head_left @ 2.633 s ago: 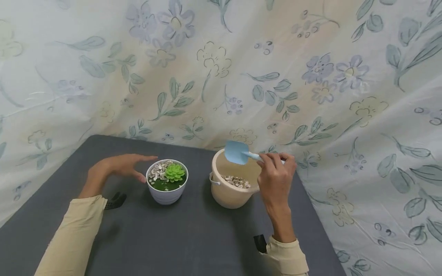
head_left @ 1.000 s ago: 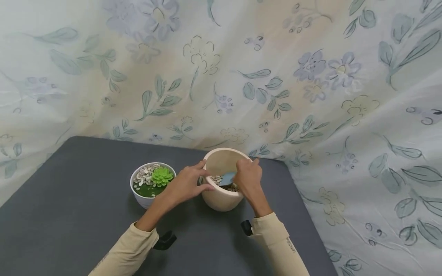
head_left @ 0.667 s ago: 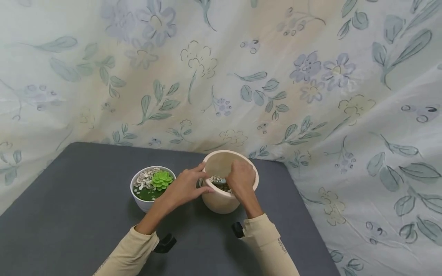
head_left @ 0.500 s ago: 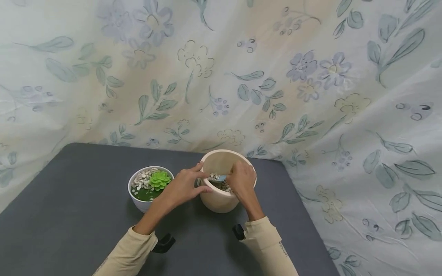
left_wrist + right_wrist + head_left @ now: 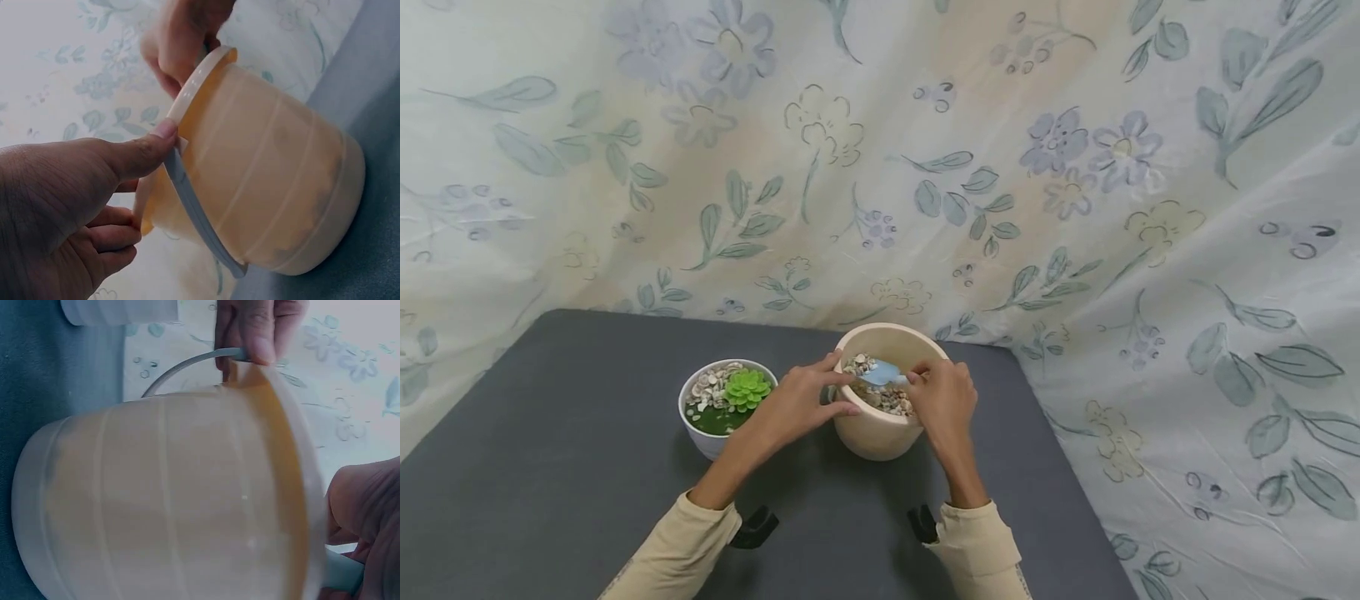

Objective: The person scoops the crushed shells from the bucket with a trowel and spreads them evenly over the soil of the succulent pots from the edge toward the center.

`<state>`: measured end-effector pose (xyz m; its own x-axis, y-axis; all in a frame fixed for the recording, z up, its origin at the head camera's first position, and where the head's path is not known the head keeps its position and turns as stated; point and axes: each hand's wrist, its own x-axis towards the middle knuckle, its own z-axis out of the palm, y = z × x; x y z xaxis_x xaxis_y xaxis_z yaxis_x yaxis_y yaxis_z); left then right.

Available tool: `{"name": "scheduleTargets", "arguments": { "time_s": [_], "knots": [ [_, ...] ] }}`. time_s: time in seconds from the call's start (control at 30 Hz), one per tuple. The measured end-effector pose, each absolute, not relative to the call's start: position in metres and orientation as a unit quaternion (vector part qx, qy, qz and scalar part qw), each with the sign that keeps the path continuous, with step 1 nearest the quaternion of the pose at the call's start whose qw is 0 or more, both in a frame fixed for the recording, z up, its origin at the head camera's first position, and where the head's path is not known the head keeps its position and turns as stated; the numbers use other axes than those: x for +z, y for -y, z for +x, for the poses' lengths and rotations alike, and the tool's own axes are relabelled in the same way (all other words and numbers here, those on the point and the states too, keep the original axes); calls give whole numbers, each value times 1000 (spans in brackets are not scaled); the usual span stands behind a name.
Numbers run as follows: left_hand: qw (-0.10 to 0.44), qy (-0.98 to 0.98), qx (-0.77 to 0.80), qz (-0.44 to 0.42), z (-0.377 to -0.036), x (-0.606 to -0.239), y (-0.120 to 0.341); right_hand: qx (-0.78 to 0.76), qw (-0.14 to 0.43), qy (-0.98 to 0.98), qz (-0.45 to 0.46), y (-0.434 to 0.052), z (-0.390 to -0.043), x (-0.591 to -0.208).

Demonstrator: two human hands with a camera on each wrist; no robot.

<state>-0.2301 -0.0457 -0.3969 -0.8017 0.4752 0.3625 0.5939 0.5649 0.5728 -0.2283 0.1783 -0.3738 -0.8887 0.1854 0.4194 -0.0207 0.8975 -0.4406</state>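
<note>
- A light-blue shovel (image 5: pixel 882 372) is in the mouth of a cream bucket (image 5: pixel 877 440), held from the right; its blade lies to the left of the right hand and just beside the left fingertips.
- The right hand (image 5: pixel 947 402) is the nearer to its handle and pinches it between thumb and fingers.
- The shovel's long axis runs roughly crosswise over the bucket, with the blade pointing left, toward the left hand, and the handle end tucked into the right hand.
- Pale pebbles (image 5: pixel 859 364) show at the blade's tip; whether they all rest on it or partly lie behind it, I cannot tell.
- More loose gravel (image 5: pixel 891 402) lies inside the bucket, below the blade.
- The left hand (image 5: pixel 801 400) grips the bucket's left rim, thumb outside, beside the joint of the grey carrying handle (image 5: pixel 203 215), which hangs down the side.
- The bucket stands upright on a dark grey table (image 5: pixel 587 433).
- Left of it, beside the left hand and wrist, stands a white pot (image 5: pixel 709 447) with a green succulent (image 5: pixel 747 390) and pale stones (image 5: pixel 709 387).
- Behind the table hangs a floral cloth (image 5: pixel 880 167).
</note>
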Motion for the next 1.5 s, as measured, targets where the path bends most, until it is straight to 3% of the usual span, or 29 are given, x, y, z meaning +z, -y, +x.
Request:
{"name": "scheduleTargets", "arguments": {
  "time_s": [0.23, 0.6, 1.2, 1.37, 1.5],
  "knots": [
    [94, 880, -358, -298, -231, -397, 45, 237, 265, 933, -63, -186, -210, -360],
    [79, 880, -369, -287, -230, -397, 50, 268, 272, 918, -110, -203, -197, -352],
    [67, 876, -344, -331, -240, -399, 59, 300, 287, 906, -74, -196, -187, -332],
    [40, 893, -344, -288, -232, -399, 78, 308, 280, 907, -58, -185, -187, -330],
    [54, 904, -342, -250, -221, -396, 102, 314, 277, 907, -49, -175, -187, -328]
  ]
}}
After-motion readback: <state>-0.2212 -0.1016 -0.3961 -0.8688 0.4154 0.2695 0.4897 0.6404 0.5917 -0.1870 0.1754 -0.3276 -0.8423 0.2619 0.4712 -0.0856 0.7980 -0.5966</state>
